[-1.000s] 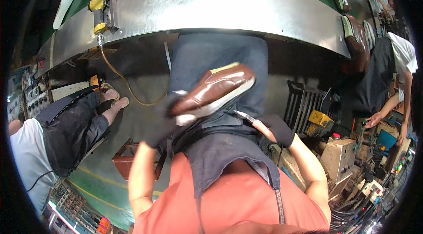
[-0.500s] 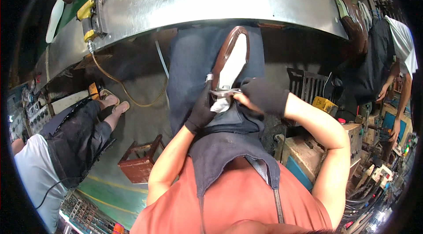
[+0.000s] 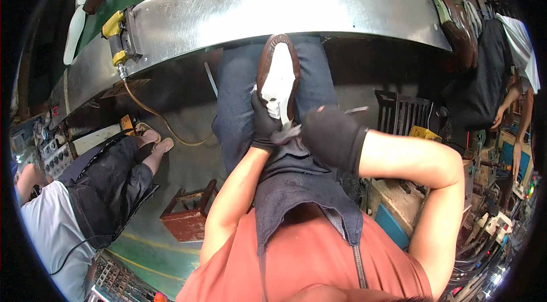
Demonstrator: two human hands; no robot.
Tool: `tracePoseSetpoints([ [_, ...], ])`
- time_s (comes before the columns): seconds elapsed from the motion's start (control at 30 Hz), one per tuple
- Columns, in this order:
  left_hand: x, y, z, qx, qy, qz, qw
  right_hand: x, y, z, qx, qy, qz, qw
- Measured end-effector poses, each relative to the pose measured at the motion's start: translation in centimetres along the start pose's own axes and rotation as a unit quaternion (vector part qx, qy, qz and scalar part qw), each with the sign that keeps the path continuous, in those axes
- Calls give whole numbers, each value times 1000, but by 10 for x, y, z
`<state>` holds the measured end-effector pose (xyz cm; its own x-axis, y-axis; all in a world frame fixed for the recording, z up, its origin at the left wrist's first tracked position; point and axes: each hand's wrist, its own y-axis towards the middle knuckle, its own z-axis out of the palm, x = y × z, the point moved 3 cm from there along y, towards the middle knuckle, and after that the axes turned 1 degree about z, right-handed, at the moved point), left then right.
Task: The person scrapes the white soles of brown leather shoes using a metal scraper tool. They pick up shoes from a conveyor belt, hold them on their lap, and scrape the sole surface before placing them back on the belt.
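A shoe upper (image 3: 278,77), brown with a white underside facing up, lies toe away along my lap. My left hand (image 3: 265,121), in a black fingerless glove, is wrapped round its left side near the heel. My right hand (image 3: 331,138), in a similar glove, is closed beside the heel with its back toward me. A metal tool (image 3: 358,110) that looks like pliers sticks out from that hand's right side; most of it is hidden. Greyish material (image 3: 286,134) shows blurred at the heel between my hands.
A shiny metal bench edge (image 3: 239,3) curves across ahead of my knees. On its left sits a yellow-and-black air tool (image 3: 117,40) with a hose. More shoes (image 3: 456,29) stand at the right. A stool (image 3: 188,211) and a co-worker (image 3: 102,188) are at left.
The shoe has shifted left and straightened, its toe pointing ahead. My left hand has moved lower round the heel. The right hand has turned and come nearer to me, with the metal tool.
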<state>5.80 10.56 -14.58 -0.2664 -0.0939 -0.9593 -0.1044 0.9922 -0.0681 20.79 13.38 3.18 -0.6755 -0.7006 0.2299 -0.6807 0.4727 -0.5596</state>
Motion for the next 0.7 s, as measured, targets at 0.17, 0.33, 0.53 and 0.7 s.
tracePoseSetpoints([
  [0.17, -18, 2, -23, 216, -66, 144, 963, -9, 7, 27, -116, 238, -78, 961],
  [0.33, 9, 7, -6, 66, -133, 3, 989, -61, -41, 62, -4, 344, 99, 934],
  [0.53, -21, 12, 3, 154, -332, -95, 926, 8, -37, -1, -169, 221, -87, 957],
  [0.7, -52, 6, -19, 315, -42, -5, 948, -33, 1, 0, -126, 214, 40, 968],
])
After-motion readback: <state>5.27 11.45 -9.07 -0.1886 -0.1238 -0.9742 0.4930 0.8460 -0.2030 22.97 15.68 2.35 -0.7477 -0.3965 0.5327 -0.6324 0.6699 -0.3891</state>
